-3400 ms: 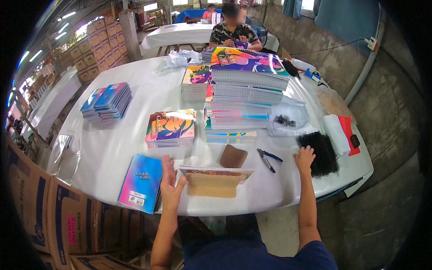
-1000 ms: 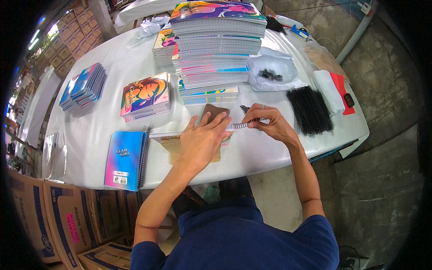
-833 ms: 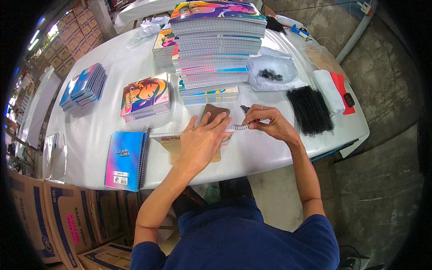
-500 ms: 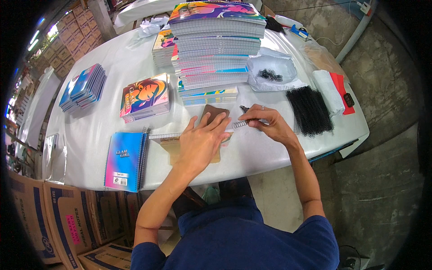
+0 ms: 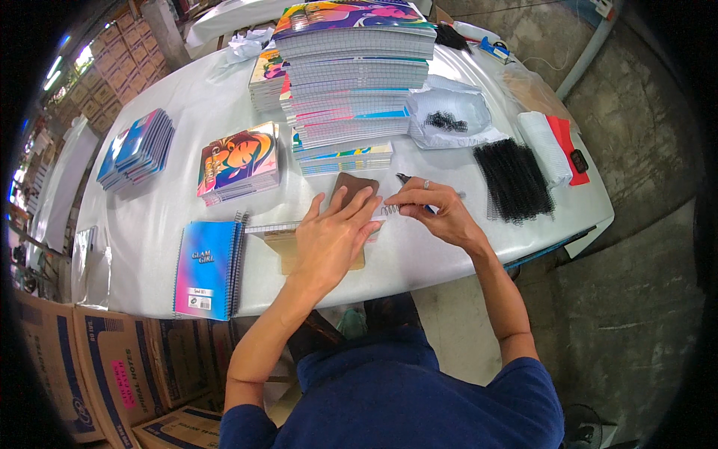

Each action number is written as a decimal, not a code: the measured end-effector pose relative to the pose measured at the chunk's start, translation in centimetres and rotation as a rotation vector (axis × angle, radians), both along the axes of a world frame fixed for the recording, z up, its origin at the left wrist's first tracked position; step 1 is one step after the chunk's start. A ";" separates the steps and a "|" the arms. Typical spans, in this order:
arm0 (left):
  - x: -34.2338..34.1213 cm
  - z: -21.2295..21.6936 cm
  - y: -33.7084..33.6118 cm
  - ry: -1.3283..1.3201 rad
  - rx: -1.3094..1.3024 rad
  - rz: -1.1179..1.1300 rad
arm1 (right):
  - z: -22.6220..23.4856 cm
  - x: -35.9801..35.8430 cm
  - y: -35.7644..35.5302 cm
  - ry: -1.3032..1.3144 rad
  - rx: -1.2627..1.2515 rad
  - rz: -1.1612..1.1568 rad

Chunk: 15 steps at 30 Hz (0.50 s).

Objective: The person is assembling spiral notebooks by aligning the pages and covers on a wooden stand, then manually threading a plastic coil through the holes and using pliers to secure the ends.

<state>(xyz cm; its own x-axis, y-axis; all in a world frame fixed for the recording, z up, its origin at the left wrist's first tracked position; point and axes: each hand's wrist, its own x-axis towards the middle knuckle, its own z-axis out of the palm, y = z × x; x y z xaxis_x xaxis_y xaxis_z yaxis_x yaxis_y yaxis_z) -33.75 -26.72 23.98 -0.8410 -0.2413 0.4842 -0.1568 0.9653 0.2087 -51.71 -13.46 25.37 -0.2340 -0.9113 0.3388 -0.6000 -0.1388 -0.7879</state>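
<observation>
My left hand [image 5: 333,236] lies with spread fingers over a small pad of gridded paper [image 5: 271,227], pressing on it and on a flat brown piece [image 5: 356,182]. Beneath is a tan board [image 5: 288,258], mostly covered by the hand. At the pad's right end, my right hand [image 5: 437,211] pinches a black wire spiral coil [image 5: 390,210], whose loops show between the two hands. A dark pointed tool [image 5: 404,179] also sticks out of the right hand; the rest of it is hidden in the palm. Whether the coil is threaded into the pad I cannot tell.
Finished spiral notebooks [image 5: 206,262] stand left of my hands. Behind rises a tall stack of notebook pads [image 5: 359,75], with a shorter stack [image 5: 239,161] beside it. Black coils [image 5: 514,179] lie in a heap at right. Cartons [image 5: 120,367] stand below the table's left side.
My right hand has shifted slightly left and closer to the pad, and less of the coil shows. My left hand stays pressed on the pad.
</observation>
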 end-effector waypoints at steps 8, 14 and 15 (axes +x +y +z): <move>0.1 -0.1 0.0 0.022 -0.028 -0.016 | 0.2 -0.7 0.1 -0.079 0.093 0.153; 0.0 -0.4 0.0 0.046 -0.049 -0.016 | 0.5 -0.4 -0.5 -0.025 0.085 0.153; 0.0 -0.4 -0.1 0.051 -0.045 -0.027 | 0.7 -0.3 -0.5 -0.032 0.087 0.153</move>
<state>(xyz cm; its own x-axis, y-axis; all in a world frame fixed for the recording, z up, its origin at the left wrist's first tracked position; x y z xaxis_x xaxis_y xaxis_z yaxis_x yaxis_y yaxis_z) -33.74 -26.84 23.60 -0.8211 -0.1960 0.5361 -0.1208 0.9776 0.1724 -52.02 -13.98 26.04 -0.0999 -0.9626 0.2517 -0.5517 -0.1570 -0.8191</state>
